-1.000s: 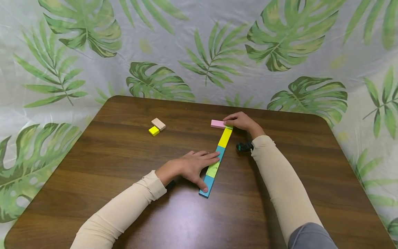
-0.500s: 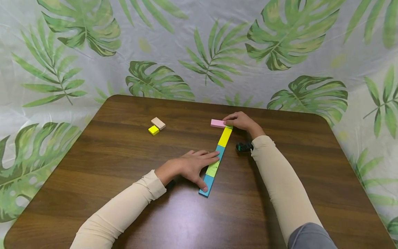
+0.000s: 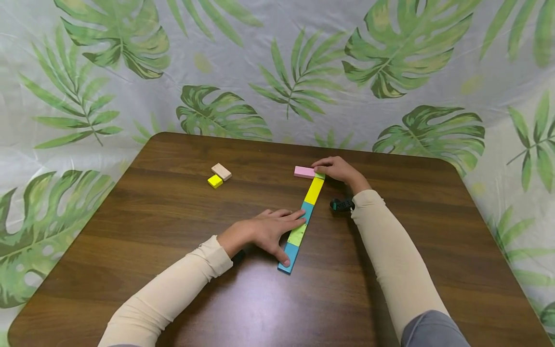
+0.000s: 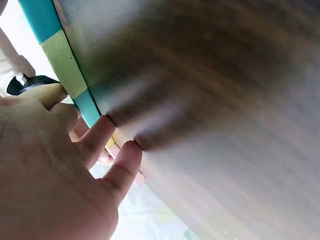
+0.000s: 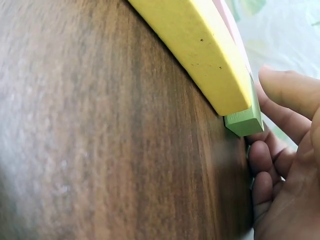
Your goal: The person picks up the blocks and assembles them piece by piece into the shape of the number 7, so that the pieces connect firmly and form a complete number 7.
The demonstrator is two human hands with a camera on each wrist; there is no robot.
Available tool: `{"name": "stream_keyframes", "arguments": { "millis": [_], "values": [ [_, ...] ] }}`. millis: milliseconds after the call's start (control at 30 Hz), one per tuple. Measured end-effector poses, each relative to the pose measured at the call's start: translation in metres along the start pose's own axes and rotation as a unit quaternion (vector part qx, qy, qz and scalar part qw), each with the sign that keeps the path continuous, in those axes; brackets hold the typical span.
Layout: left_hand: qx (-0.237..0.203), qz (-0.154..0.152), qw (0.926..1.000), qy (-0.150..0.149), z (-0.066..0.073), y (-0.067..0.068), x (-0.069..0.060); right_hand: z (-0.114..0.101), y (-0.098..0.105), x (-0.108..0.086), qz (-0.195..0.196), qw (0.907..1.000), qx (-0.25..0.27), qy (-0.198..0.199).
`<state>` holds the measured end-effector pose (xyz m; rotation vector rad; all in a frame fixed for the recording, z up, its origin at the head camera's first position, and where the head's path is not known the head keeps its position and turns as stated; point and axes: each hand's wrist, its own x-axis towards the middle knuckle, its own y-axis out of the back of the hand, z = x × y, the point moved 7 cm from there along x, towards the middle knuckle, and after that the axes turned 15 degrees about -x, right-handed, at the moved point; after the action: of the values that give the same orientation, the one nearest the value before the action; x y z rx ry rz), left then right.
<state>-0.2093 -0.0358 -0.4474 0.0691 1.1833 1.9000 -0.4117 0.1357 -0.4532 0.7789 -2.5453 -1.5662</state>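
Flat coloured blocks lie end to end in the head view: a near blue block (image 3: pixel 291 253), a speckled light-green block (image 3: pixel 297 235), a second blue block (image 3: pixel 308 211) and a yellow block (image 3: pixel 314 191). My left hand (image 3: pixel 270 232) rests spread along the row's left side, its thumb on the near blue block and fingertips on the second blue one. At the far end, my right hand (image 3: pixel 340 171) holds a green block (image 5: pixel 245 122) between thumb and fingers, partly hiding it. A pink block (image 3: pixel 304 172) lies crosswise to the left, against the green one.
A bare wooden block (image 3: pixel 221 171) and a small yellow block (image 3: pixel 215 181) touch each other at the back left of the brown table (image 3: pixel 173 217). Behind the table hangs a leaf-print cloth (image 3: pixel 299 62). A dark wrist device (image 3: pixel 341 205) hangs under the right wrist.
My right hand has shifted very slightly to the right; its thumb tip has slid from the pink block's end toward the green block. My left hand has stayed put.
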Motion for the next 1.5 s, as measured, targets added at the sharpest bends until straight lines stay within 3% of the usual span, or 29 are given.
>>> {"name": "stream_keyframes", "arguments": {
  "millis": [800, 1033, 1233, 1500],
  "values": [
    [0.003, -0.005, 1.0000, 0.002, 0.001, 0.001, -0.001, 0.000, -0.002, -0.003, 0.005, 1.0000, 0.000, -0.008],
    [-0.027, 0.004, 0.9995, -0.013, 0.001, 0.003, -0.003, 0.004, -0.003, -0.001, 0.007, 0.9999, 0.003, -0.010],
    [-0.073, 0.036, 0.9963, -0.028, -0.005, 0.017, -0.010, 0.005, -0.004, -0.001, 0.001, 0.9999, 0.007, -0.008],
    [-0.101, 0.099, 0.9898, -0.018, -0.029, 0.056, -0.040, 0.004, -0.002, -0.002, -0.007, 0.9999, 0.012, -0.002]
  ]
}}
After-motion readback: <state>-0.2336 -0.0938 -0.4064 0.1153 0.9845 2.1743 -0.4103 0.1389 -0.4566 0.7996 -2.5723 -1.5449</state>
